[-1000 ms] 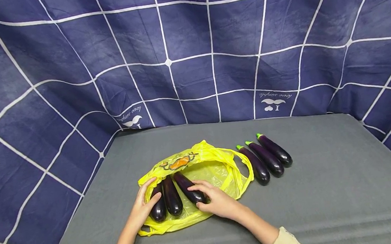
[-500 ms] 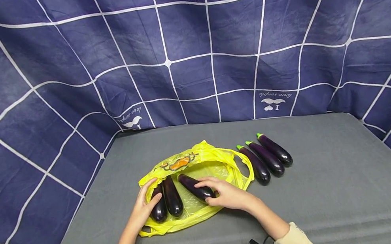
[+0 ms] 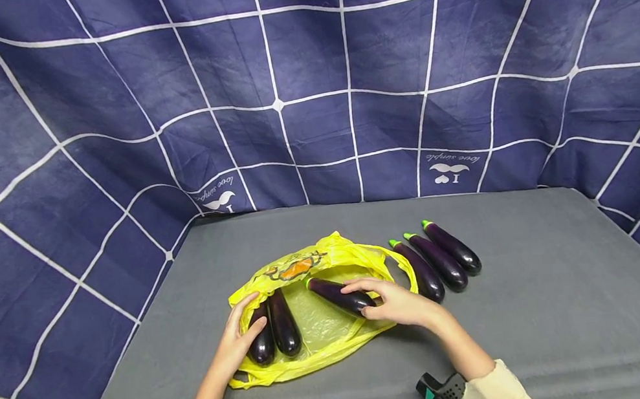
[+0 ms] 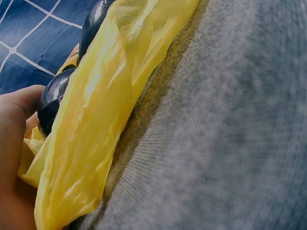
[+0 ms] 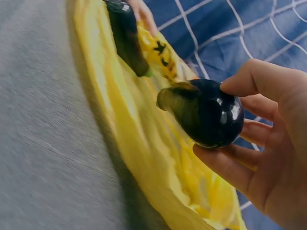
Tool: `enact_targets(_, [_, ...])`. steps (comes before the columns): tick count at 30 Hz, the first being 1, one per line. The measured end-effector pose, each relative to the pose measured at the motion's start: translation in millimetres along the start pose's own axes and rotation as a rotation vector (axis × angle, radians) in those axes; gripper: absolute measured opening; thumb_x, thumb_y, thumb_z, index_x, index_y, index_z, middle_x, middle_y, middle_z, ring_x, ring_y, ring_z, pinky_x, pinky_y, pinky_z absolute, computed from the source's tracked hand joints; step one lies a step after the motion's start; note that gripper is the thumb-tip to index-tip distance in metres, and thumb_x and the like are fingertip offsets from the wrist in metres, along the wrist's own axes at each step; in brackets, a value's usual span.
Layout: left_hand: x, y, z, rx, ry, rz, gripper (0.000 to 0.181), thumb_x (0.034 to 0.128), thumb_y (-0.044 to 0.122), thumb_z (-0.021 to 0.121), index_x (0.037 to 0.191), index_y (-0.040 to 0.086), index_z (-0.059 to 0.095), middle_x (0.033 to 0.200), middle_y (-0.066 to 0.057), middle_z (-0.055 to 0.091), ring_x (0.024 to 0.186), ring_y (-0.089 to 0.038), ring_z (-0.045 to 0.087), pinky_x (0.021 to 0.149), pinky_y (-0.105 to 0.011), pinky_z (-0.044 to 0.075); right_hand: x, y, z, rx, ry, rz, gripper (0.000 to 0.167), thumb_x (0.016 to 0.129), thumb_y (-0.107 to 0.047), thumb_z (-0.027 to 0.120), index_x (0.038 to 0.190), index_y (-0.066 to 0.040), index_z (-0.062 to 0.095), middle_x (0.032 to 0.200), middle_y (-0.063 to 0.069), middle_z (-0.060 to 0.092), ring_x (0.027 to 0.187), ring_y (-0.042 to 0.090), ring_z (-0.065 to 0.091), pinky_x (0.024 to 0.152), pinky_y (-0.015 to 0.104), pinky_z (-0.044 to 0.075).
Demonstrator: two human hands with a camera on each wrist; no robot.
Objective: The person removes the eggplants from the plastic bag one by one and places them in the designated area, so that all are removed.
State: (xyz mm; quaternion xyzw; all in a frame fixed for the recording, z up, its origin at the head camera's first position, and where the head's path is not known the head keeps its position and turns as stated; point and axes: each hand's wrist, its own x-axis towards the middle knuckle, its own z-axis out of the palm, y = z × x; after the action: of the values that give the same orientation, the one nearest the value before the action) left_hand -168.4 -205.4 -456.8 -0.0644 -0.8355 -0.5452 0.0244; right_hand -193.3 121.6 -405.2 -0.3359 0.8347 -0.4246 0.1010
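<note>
Yellow and crumpled, the bag (image 3: 321,326) lies open — two eggplants (image 3: 285,326) inside, left hand (image 3: 238,339) curled round its left edge — while the right hand (image 3: 397,304) grasps another eggplant (image 3: 334,293) at its mouth (three more (image 3: 436,261) lie alongside).

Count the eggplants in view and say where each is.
6: two eggplants inside the yellow bag near the left hand, one in the right hand, three on the table; the bag may hide others.

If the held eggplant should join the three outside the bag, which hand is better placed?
Probably the right hand: it grips that eggplant and is nearer the three eggplants outside. The left hand holds the opposite end of the yellow plastic bag.
</note>
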Motion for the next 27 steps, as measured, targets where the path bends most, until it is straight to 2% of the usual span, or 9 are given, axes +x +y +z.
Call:
enact_targets(9, [-0.1, 1.2, 0.5, 0.006, -0.006, -0.011, 0.051, 0.0887, 0.024, 0.057, 0.135, 0.018, 0.038, 0.143, -0.011, 0.030, 0.136, -0.031, 0.019, 0.104, -0.060, 0.017, -8.3, 9, -22, 0.027, 0.005, 0.006, 0.046, 0.081, -0.005, 0.055, 0.124, -0.018, 0.054, 0.135, 0.005, 0.048, 0.128, 0.025, 0.039, 0.102, 0.023, 0.033])
enact_targets(18, [0.3, -2.4, 0.6, 0.010, -0.001, -0.024, 0.052, 0.0884, 0.026, 0.058, 0.135, 0.017, 0.037, 0.143, -0.010, 0.030, 0.136, -0.031, 0.019, 0.106, -0.059, 0.016, -14.3, 11, -33, 0.038, 0.032, 0.037, 0.044, 0.081, -0.007, 0.054, 0.124, -0.019, 0.055, 0.134, 0.003, 0.050, 0.126, 0.019, 0.041, 0.098, 0.033, 0.040])
enact_targets(27, [0.8, -1.4, 0.1, 0.011, -0.009, -0.033, 0.052, 0.0888, 0.026, 0.057, 0.136, 0.018, 0.036, 0.144, -0.010, 0.029, 0.137, -0.031, 0.018, 0.105, -0.059, 0.015, -21.9, 13, -45, 0.070, 0.026, 0.029, 0.046, 0.080, -0.002, 0.054, 0.122, -0.020, 0.057, 0.130, 0.000, 0.053, 0.120, 0.001, 0.042, 0.095, 0.014, 0.036])
